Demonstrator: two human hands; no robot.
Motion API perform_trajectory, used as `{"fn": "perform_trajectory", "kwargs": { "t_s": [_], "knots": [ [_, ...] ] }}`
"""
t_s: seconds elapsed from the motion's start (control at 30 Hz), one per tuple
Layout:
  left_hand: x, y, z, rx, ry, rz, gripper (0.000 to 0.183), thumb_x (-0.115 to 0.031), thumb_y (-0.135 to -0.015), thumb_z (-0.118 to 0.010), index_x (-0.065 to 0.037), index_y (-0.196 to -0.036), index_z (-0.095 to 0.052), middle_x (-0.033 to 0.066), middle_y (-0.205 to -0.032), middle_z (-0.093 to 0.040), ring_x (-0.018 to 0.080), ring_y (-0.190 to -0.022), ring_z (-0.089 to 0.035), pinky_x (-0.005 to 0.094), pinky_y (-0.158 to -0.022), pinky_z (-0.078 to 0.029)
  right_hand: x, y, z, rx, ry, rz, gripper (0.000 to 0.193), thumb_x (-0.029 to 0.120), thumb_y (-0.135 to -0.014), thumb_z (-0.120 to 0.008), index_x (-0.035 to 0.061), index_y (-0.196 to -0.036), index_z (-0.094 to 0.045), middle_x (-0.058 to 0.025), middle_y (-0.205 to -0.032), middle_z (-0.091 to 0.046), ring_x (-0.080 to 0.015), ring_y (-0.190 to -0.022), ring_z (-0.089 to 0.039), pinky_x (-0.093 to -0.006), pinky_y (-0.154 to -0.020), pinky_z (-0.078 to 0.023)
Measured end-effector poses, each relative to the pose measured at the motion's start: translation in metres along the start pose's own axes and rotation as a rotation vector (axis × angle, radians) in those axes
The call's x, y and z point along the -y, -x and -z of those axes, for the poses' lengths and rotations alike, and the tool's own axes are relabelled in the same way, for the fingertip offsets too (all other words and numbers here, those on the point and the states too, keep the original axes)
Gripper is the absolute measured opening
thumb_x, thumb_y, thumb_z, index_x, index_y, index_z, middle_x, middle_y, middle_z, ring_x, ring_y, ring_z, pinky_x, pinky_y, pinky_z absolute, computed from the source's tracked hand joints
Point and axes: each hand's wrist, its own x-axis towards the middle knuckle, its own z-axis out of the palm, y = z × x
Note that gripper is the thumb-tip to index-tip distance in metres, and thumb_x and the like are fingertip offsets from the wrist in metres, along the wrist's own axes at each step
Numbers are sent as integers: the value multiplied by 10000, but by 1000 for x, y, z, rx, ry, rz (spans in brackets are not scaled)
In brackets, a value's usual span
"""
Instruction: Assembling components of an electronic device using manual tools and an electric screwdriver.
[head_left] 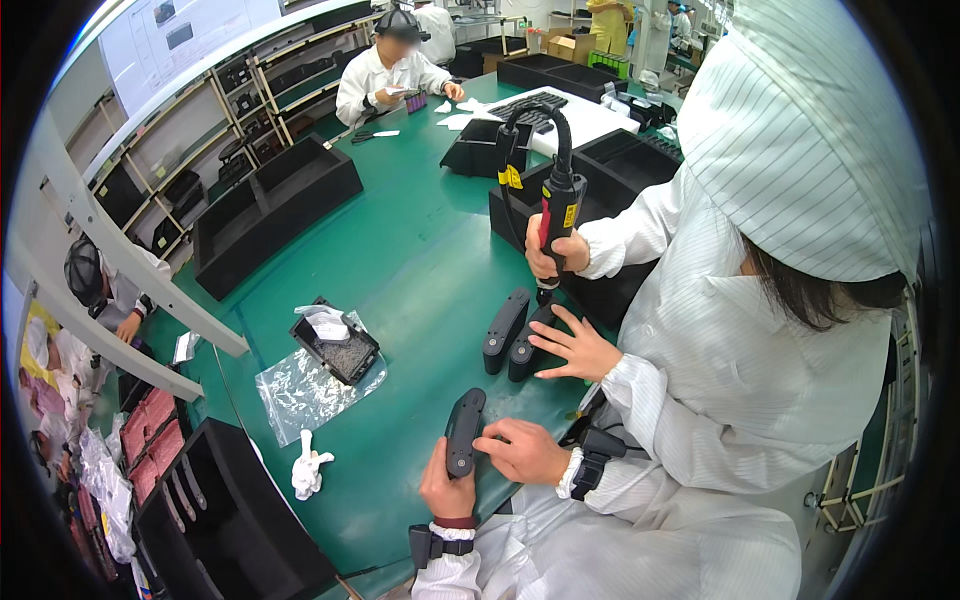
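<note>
My left hand (446, 487) grips the lower end of a dark grey oblong device housing (465, 425), which stands tilted above the table's near edge. My right hand (524, 451) is closed, its fingertips at the housing's right side; anything pinched in them is too small to make out. Beyond it two similar dark housings (505, 328) lie side by side on the green table. A co-worker on the right presses a black and red electric screwdriver (561, 205) down onto the right-hand one and steadies it with a spread hand (580, 347).
A black tray (345, 355) with white wrapping sits on a clear plastic bag (300, 400). Near it lies a crumpled white cloth (308, 467). Black bins stand at the lower left (260, 510), far left (285, 205) and behind the screwdriver (625, 165). Other people work around the table.
</note>
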Motion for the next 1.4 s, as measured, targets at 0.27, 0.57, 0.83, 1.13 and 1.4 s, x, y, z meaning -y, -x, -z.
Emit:
{"fn": "perform_trajectory", "kwargs": {
  "t_s": [0.27, 0.57, 0.83, 1.13, 1.4],
  "knots": [
    [0, 1, -2, -18, 8, -16, 491, -44, -716, -792, 15, -1180, -641, 215, -1038, -695, 375, -890, -696, 410, -763, -556, -1, 2, 1, 41, -11, -19, 397, -17, -723, -663, 90, -1103, -621, -83, -995, -607, -275, -857, -633, -375, -708, -533],
    [-2, -2, 1, -14, 21, 2, 473, -38, -730, -786, 18, -1178, -643, 216, -1031, -695, 368, -883, -699, 401, -759, -552, -4, 22, -20, -42, -215, -231, 310, -29, -811, -632, 27, -1109, -570, -127, -890, -619, -275, -745, -651, -358, -660, -528],
    [-3, -3, 0, 21, 49, 55, 444, -90, -777, -733, 0, -1201, -637, 212, -1089, -688, 391, -941, -679, 426, -802, -547, 2, 3, -14, -74, -127, -88, 317, -32, -805, -632, 44, -1109, -580, -129, -891, -612, -311, -698, -639, -381, -625, -526],
    [3, -1, 0, -9, 24, 14, 539, -32, -699, -787, -29, -1217, -638, 195, -1079, -695, 358, -922, -698, 397, -782, -558, -5, 4, -8, -46, -114, -123, 242, -16, -810, -639, 39, -1044, -609, -127, -914, -619, -307, -744, -645, -379, -643, -528],
    [1, -3, 0, -1, 34, 1, 531, -37, -701, -776, -19, -1214, -639, 205, -1087, -692, 369, -933, -697, 400, -780, -560, -26, 25, -27, -11, -99, -385, 157, 49, -830, -658, 32, -973, -594, -133, -861, -646, -313, -723, -652, -383, -641, -519]
  ]
}}
